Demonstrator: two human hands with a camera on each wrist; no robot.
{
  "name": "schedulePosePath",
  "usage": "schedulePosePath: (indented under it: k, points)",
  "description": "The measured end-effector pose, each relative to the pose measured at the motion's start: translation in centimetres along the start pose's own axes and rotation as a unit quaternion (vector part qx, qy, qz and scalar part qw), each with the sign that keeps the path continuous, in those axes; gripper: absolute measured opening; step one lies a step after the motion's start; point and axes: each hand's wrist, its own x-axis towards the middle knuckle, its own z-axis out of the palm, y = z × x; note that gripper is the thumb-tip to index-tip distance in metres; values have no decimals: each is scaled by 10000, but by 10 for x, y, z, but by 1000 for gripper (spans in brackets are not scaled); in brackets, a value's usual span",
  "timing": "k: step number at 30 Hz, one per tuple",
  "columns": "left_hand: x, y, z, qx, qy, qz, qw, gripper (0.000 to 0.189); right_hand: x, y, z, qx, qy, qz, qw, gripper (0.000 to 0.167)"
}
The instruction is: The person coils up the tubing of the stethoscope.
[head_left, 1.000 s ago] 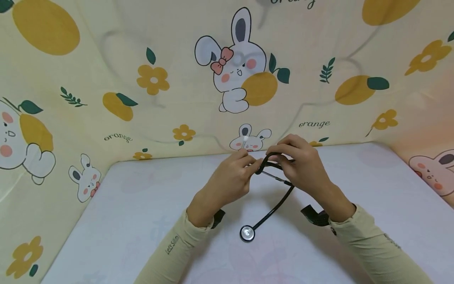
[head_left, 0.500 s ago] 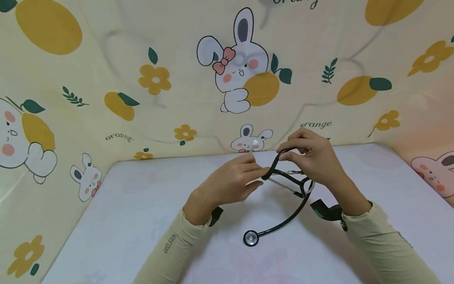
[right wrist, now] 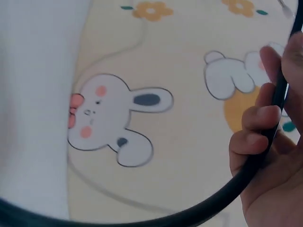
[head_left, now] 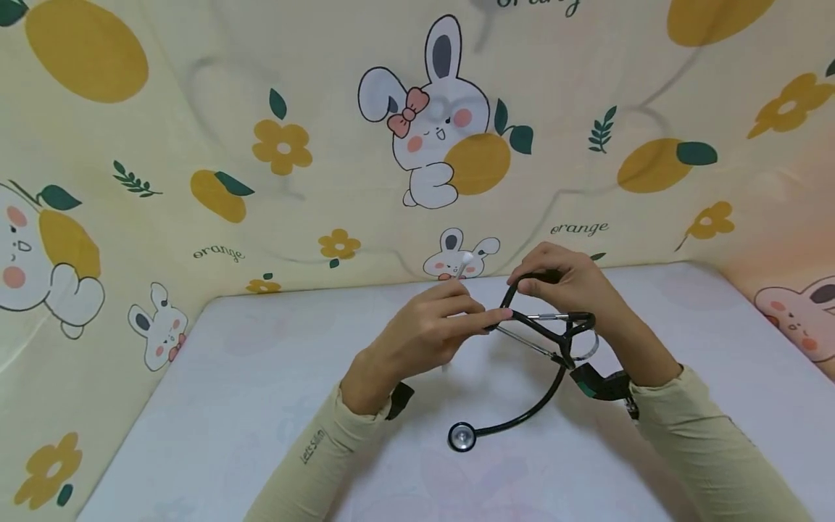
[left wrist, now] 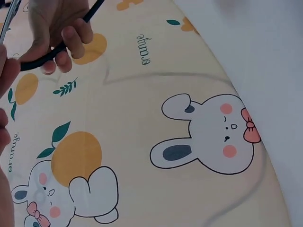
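Observation:
A black stethoscope (head_left: 515,420) hangs between both hands in the head view, its metal ear tubes and Y-shaped joint below the right hand. Its round chest piece (head_left: 462,437) lies on the table in front. My left hand (head_left: 427,326) pinches a bend of the black tubing, index finger stretched along it. That same hand holds a thin white cotton swab (head_left: 466,259), whose tip sticks up above the knuckles. My right hand (head_left: 567,279) grips the tubing higher up, and in the right wrist view its fingers (right wrist: 258,127) curl round the tube.
The white table (head_left: 274,406) lies beneath the hands. Behind it stands a cream backdrop (head_left: 365,217) printed with rabbits and oranges. Black straps sit at both wrists, and the strap (head_left: 600,383) at the right one overlaps the stethoscope joint in the head view.
My right hand has moved right, drawing the tubing out from the left hand. The stethoscope joint has shifted right and shows more fully. The chest piece slid slightly, and the swab tip has tilted right.

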Motion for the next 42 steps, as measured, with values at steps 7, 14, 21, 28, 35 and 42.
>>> schedulePosePath:
  k: [7, 14, 21, 28, 35, 42]
  points:
    - [-1, -1, -3, -183, 790, -458, 9957, 32, 6, -10, 21, 718, 336, 857, 9932, 24]
    - [4, -3, -10, -370, 1448, -848, 9851, 36, 11, 0, 25, 1179, 871, 990, 9842, 22]
    - [-1, -11, -16, -140, 1826, -1448, 9724, 36, 35, -11, 16, 1198, 153, 922, 9884, 46]
    - [-8, -18, -27, 153, 1991, -1753, 9641, 36, 81, -38, 39, 1410, -18, 955, 9854, 30]
    - [-9, -23, -34, 153, 2083, -2153, 9539, 33, 68, -28, 79, 47, 391, 353, 9986, 22]
    - [-13, -33, -38, 170, 2225, -2448, 9435, 29, 49, -34, 71, -1210, -426, 118, 9917, 29]
